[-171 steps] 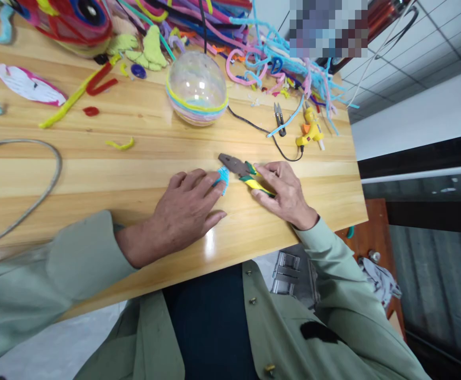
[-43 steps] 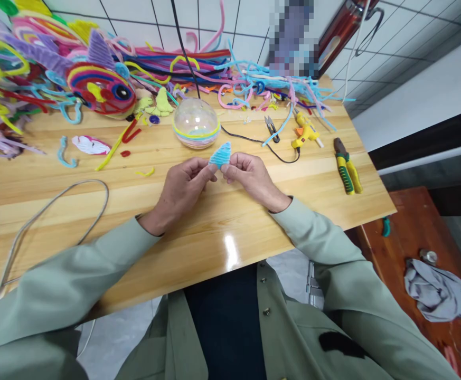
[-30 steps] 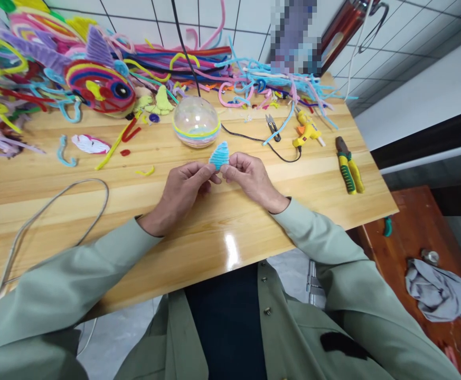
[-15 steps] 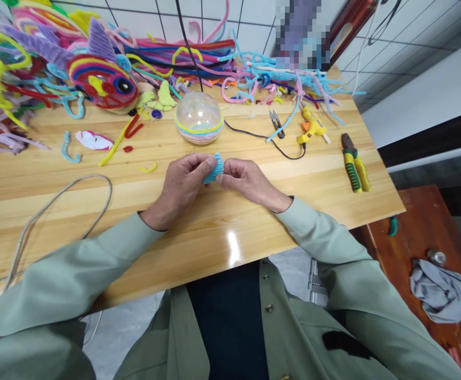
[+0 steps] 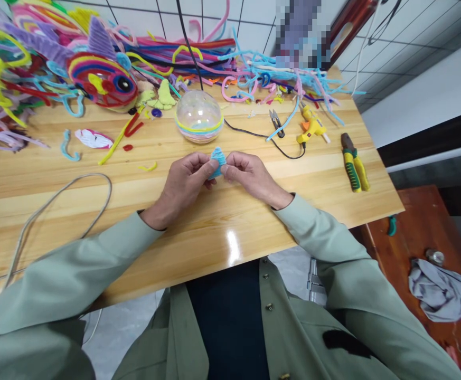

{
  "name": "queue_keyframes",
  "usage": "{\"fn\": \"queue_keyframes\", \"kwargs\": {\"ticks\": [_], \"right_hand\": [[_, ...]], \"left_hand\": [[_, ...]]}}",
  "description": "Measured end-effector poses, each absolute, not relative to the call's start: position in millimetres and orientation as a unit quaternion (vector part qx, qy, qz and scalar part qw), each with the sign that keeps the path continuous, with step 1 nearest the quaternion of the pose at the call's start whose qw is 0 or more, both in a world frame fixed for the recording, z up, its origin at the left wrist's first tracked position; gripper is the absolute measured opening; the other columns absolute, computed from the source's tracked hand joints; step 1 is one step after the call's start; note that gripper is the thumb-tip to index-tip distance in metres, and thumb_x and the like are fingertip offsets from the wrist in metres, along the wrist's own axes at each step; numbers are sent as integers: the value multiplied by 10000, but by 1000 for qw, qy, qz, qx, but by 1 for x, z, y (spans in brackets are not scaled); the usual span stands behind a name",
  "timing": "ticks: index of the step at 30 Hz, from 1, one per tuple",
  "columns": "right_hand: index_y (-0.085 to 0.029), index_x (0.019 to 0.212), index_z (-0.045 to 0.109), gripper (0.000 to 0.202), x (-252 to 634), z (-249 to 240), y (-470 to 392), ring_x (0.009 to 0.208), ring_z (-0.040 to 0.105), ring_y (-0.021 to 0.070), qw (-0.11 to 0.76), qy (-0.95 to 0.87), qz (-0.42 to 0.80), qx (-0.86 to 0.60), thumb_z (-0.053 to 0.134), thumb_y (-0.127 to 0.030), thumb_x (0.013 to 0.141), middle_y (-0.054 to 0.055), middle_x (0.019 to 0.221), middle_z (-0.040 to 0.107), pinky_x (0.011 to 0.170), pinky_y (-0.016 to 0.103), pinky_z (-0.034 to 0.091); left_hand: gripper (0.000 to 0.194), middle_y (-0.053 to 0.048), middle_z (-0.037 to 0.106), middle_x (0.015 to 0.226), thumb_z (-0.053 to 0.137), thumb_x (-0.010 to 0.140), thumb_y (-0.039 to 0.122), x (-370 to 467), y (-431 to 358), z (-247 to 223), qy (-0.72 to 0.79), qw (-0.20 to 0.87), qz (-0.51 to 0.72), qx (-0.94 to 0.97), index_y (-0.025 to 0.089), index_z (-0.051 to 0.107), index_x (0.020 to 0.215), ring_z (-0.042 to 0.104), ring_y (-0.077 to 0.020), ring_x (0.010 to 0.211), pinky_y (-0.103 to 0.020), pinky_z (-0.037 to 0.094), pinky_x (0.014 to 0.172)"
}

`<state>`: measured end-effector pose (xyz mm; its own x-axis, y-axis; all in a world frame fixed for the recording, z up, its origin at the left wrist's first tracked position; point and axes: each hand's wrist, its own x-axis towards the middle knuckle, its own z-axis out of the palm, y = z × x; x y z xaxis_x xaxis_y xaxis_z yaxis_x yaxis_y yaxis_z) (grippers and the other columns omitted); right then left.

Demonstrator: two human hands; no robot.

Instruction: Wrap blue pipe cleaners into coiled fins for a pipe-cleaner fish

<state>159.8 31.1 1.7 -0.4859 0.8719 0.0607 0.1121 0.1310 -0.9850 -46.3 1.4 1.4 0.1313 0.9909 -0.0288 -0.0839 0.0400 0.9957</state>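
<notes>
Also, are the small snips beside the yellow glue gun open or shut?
Open: the snips show their two blade tips apart.

We pinch a small light-blue pipe-cleaner piece point(image 5: 218, 157) between our left hand point(image 5: 187, 182) and right hand point(image 5: 250, 175), narrow tip pointing away from us. Ridges cross its face; its base, partly covered by fingers, seems wider.

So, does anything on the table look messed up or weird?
Nothing looks spilled or broken. One untidy bit: a thin light-blue fuzzy stem lies across the small dark metal snips, instead of with the colourful fuzzy stem pile at the back.
</notes>
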Motion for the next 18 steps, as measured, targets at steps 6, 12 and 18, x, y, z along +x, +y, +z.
{"fn": "queue_keyframes", "kwargs": {"ticks": [6, 12, 18], "right_hand": [[-223, 820, 618, 587, 162, 0, 32, 709, 426, 133, 350, -676, 528, -375, 778, -773, 948, -42, 745, 556, 654, 291, 333], [-223, 807, 603, 588, 164, 0, 37, 745, 486, 148, 357, -684, 513, -377, 756, -766, 971, -30, 759, 589, 704, 300, 385], [-222, 834, 617, 532, 164, -3, 36, 751, 486, 148, 359, -693, 495, -381, 726, -709, 1018, -26, 794, 623, 726, 312, 386]], "left_hand": [[514, -7, 713, 732, 925, 863, 714, -49, 3, -1, 441, 587, 471, 489, 225, 777, 802, 636, -150, 635, -313, 547, 610], [450, -32, 780, 858, 978, 860, 603, -48, 1, 1, 405, 694, 420, 423, 197, 786, 865, 659, -126, 641, -271, 555, 593], [419, -32, 794, 902, 1020, 842, 522, -48, 1, 4, 355, 758, 426, 343, 187, 785, 933, 713, -119, 743, -222, 608, 673]]}}
